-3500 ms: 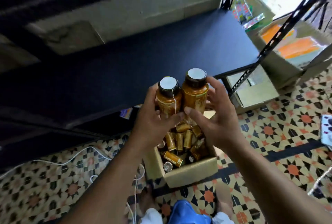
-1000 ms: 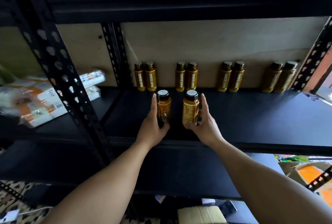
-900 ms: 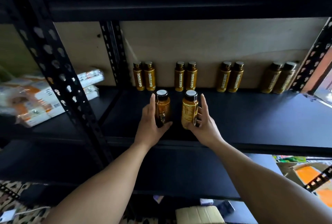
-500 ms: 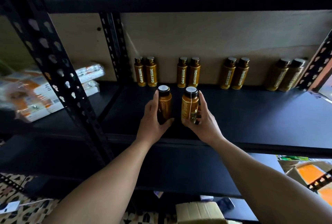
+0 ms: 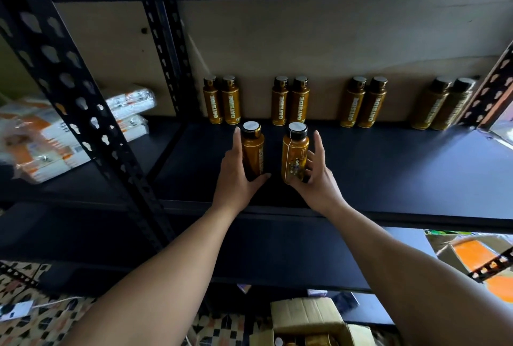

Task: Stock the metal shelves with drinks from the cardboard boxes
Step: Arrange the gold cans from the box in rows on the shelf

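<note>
1. At centre frame, the left hand (image 5: 236,179) grips the left bottle (image 5: 253,151): its fingers lie up the outer side and the thumb hooks round the front of the base. Seconds ago this bottle was held up over the carton on the floor. It now stands upright on the dark shelf (image 5: 388,173).
2. Just to its right, the right bottle (image 5: 294,151) has made the same trip. Over the last second the two have slid a little deeper and parted, so a clear gap shows between them.
3. The right hand (image 5: 319,179) is clamped on that bottle, with curled fingers on the outer side and the thumb low at the front.
4. What this means: the placing is nearly done. Both bottles stand just in front of the rear row (image 5: 290,104), and what remains, I judge, is a short push back and letting go.
5. Containers next. In the left bay, beyond the slotted post (image 5: 69,82), white-and-orange packets (image 5: 55,134) lie stacked. They are blurred.
6. The shelf bay holds eight brown "OATSIDE" bottles along the back wall in four pairs, with gaps between the pairs.
7. At the bottom centre, the open cardboard box (image 5: 305,315) shows a few caps inside. How many bottles are left cannot be told.
8. At the lower right, an orange-printed carton (image 5: 472,251) is partly cut off and its contents are unclear.
</note>
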